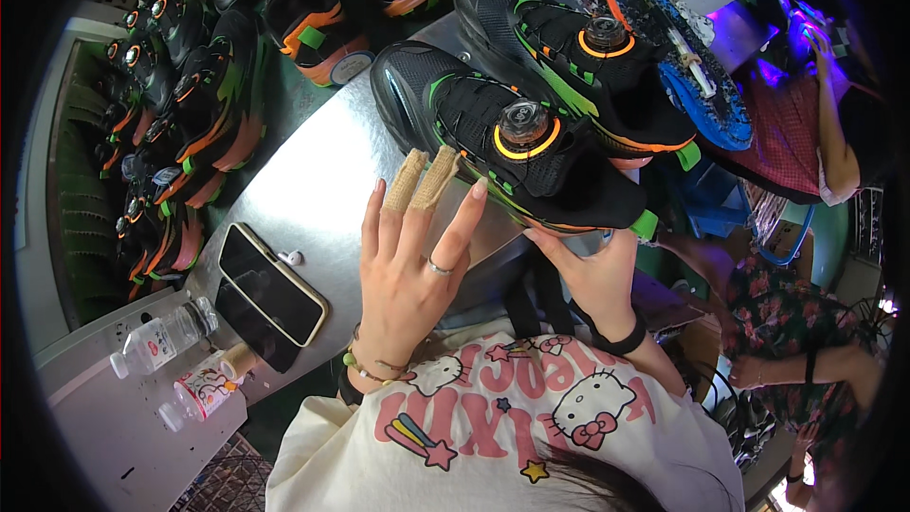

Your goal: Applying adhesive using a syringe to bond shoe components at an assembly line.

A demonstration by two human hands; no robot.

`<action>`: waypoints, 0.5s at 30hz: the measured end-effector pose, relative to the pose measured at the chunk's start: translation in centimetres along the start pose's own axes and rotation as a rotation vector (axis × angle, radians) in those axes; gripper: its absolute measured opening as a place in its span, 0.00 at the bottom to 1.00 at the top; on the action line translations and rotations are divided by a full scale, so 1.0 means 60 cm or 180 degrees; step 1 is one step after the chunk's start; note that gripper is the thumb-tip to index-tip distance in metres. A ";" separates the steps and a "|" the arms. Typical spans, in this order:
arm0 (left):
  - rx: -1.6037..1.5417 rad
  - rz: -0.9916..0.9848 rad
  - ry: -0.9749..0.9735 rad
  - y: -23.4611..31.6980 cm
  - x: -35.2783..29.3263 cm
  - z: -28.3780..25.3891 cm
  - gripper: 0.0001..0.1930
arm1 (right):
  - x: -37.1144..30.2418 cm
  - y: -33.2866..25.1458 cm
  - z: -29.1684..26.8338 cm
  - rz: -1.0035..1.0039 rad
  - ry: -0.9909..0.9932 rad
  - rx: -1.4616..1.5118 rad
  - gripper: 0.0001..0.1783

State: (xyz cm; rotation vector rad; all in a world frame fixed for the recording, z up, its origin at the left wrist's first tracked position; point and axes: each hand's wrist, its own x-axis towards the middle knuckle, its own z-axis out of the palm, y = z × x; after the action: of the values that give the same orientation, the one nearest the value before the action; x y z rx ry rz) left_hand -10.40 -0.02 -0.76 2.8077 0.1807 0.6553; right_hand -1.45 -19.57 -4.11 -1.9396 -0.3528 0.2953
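A black sneaker [493, 123] with green and orange trim and a round lacing dial [523, 121] lies at the front of the metal worktop, toe to the upper left. My right hand [597, 275] grips its heel end from the near side, thumb against the sole edge; its other fingers are partly hidden. Beside the sneaker's near side, my left hand [412, 242] is open with its fingers stretched out. Tan tape wraps two of those fingers, and the fingertips are close to the shoe. A matching sneaker [569, 52] lies just behind.
A phone [273, 284] and a white earbud [292, 258] lie on the metal worktop [313, 161], left of my hands. Two plastic bottles [156, 341] lie farther left. Rows of sneakers [213, 95] stand at the far left. A blue-rimmed tray [706, 100] and co-workers [787, 123] are at right.
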 end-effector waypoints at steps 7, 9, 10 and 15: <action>-0.0149 0.0056 -0.0197 0.002 -0.003 -0.007 0.34 | 0.002 -0.004 0.012 -0.0060 0.0035 -0.0101 0.47; -0.0161 0.0006 -0.0108 0.001 -0.005 -0.003 0.36 | -0.001 -0.002 0.017 -0.0143 0.0105 -0.0036 0.48; -0.0172 -0.0020 -0.0029 0.001 -0.007 0.000 0.37 | -0.002 -0.003 0.021 -0.0047 0.0047 0.0302 0.48; -0.0138 -0.0011 -0.0073 0.001 -0.014 -0.004 0.39 | -0.003 -0.013 0.024 -0.0125 0.0028 0.0375 0.47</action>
State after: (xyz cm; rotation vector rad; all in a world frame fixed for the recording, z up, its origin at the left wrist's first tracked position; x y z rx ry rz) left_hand -11.25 -0.16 -0.88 2.7714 0.1650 0.6184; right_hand -2.22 -18.14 -3.93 -1.8157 -0.3595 0.2758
